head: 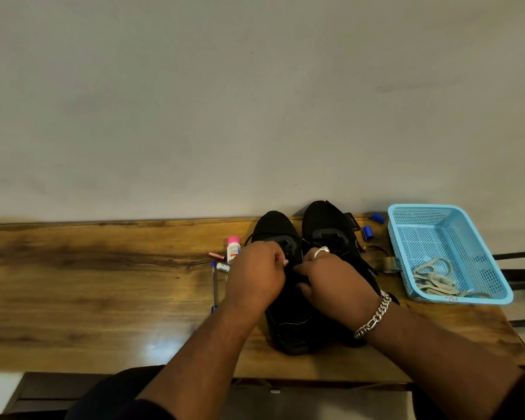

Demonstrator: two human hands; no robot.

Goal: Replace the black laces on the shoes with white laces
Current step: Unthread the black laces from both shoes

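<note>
Two black shoes stand side by side on the wooden table, toes toward the wall: the left shoe and the right shoe. Both still carry black laces. My left hand is curled over the left shoe's lace area, its fingers pinching a black lace. My right hand, with a ring and a chain bracelet, pinches the lace from the other side between the two shoes. The white laces lie coiled in the blue basket at the right.
Left of the shoes lie a small white bottle with a pink cap, a blue pen and a small tube. Two blue caps and a metal band sit behind the shoes. The wall runs along the table's far edge.
</note>
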